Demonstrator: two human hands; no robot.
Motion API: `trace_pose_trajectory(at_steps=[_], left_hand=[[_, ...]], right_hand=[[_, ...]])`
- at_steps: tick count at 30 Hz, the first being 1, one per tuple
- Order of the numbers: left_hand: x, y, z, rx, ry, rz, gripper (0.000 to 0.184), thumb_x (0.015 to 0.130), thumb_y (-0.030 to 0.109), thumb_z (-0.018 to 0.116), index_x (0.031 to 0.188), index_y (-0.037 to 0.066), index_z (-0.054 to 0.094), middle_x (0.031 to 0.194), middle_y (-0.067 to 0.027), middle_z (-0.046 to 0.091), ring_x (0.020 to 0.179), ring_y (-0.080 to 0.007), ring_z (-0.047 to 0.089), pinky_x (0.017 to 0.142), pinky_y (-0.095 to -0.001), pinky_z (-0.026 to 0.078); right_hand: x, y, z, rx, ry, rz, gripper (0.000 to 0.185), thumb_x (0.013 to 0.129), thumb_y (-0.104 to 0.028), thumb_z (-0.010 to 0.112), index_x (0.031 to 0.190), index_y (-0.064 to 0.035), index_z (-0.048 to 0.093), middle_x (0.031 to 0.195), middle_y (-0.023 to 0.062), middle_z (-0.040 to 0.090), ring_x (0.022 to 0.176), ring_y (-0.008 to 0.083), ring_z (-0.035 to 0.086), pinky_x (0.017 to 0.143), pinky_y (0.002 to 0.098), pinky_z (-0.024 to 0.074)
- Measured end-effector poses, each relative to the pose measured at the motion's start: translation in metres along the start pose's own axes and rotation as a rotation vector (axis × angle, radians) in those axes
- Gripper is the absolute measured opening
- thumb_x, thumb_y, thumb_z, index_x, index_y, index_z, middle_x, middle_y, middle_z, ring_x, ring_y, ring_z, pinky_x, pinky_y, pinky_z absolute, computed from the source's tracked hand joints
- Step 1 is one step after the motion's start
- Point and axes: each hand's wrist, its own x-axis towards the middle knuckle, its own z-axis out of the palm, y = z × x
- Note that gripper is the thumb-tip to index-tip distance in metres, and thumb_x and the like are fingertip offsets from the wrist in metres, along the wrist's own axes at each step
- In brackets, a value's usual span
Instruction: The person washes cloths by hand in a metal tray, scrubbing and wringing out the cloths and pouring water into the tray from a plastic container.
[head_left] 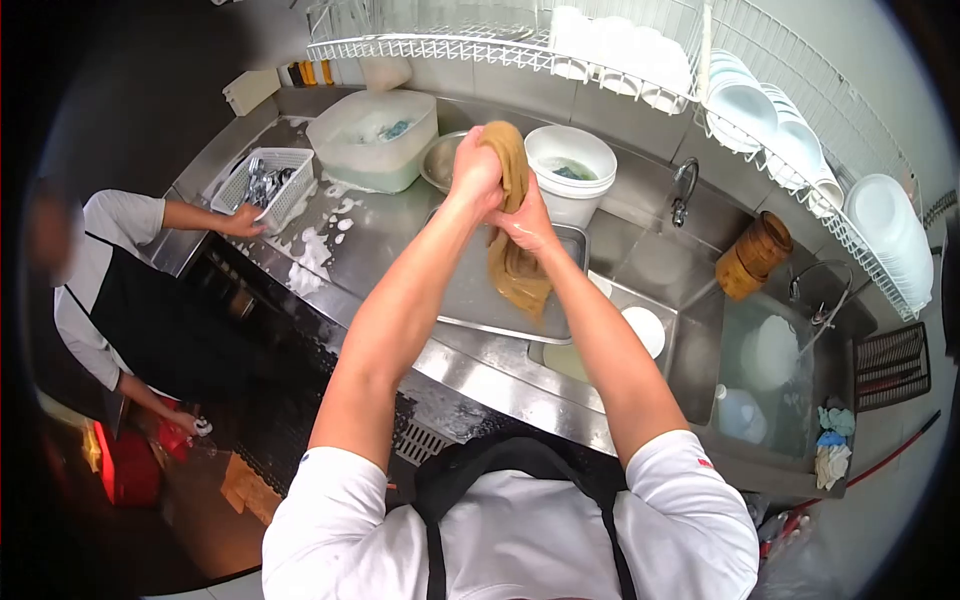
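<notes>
My left hand (478, 170) is closed round the upper part of a wet brown cloth (518, 275). Lower down, my right hand (528, 222) grips the same cloth, which looks twisted between the two hands. Its loose end hangs over a shallow metal tray (470, 300) on the steel counter. Just behind my hands stand a white bucket (585, 190) with liquid and something bluish in it, and a metal bowl (436, 165), partly hidden by my left hand.
At left, a co-worker's hand (243, 221) touches a white cutlery basket (290, 205). A plastic tub (375, 178) holds water. Soap suds (312, 262) lie on the counter. Right are sinks with a faucet (684, 190), wooden containers (755, 255) and a water-filled basin (740, 340). Dish racks (430, 47) hang above.
</notes>
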Motion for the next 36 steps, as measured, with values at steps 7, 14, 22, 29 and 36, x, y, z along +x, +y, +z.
trace_pose_trajectory(at_steps=[7, 14, 22, 29, 36], left_hand=[[0.009, 0.032, -0.021, -0.512, 0.025, -0.065, 0.032, 0.1, 0.018, 0.042, 0.117, -0.006, 0.055, 0.119, -0.0223, 0.06, 0.108, -0.0358, 0.06, 0.096, -0.0485, 0.05], [-0.022, -0.076, -0.17, -0.027, 0.035, -0.414, 0.042, 0.096, 0.023, 0.049, 0.132, 0.001, 0.049, 0.134, -0.0198, 0.054, 0.126, -0.0331, 0.051, 0.105, -0.0493, 0.041], [-0.057, -0.065, -0.099, 0.531, -0.404, 0.041, 0.093, 0.07, 0.015, 0.083, 0.146, 0.007, 0.029, 0.133, -0.0101, 0.053, 0.12, -0.0219, 0.054, 0.101, -0.0394, 0.044], [-0.065, -0.072, -0.08, 0.105, -0.35, -0.111, 0.085, 0.068, 0.02, 0.087, 0.137, 0.006, 0.041, 0.124, -0.0054, 0.055, 0.113, -0.0189, 0.055, 0.097, -0.0346, 0.046], [-0.087, -0.121, -0.083, -0.03, -0.07, -0.093, 0.07, 0.073, 0.019, 0.081, 0.133, 0.005, 0.046, 0.119, -0.0058, 0.058, 0.106, -0.0207, 0.059, 0.092, -0.0365, 0.049]], right_hand=[[-0.01, 0.029, -0.005, -0.106, 0.288, 0.321, 0.036, 0.077, -0.004, 0.071, 0.111, 0.0018, 0.06, 0.104, 0.0075, 0.066, 0.094, 0.0177, 0.061, 0.085, 0.034, 0.0484], [0.023, 0.008, -0.014, 0.267, 0.373, 0.165, 0.03, 0.078, 0.011, 0.05, 0.107, 0.0026, 0.056, 0.095, 0.008, 0.063, 0.081, 0.0168, 0.061, 0.075, 0.0311, 0.0508], [0.02, 0.008, -0.005, -0.016, 0.158, 0.243, 0.051, 0.07, 0.013, 0.056, 0.118, -0.0024, 0.048, 0.091, 0.0088, 0.06, 0.079, 0.0162, 0.058, 0.066, 0.0298, 0.0485], [0.022, 0.005, 0.004, 0.331, 0.057, 0.307, 0.029, 0.086, -0.003, 0.06, 0.115, -0.0074, 0.058, 0.1, 0.0042, 0.061, 0.088, 0.014, 0.061, 0.077, 0.028, 0.0517], [0.024, 0.067, 0.003, 0.788, 0.29, 0.497, 0.026, 0.096, -0.013, 0.053, 0.122, -0.0106, 0.055, 0.098, 0.0056, 0.062, 0.085, 0.0152, 0.062, 0.075, 0.0307, 0.0539]])
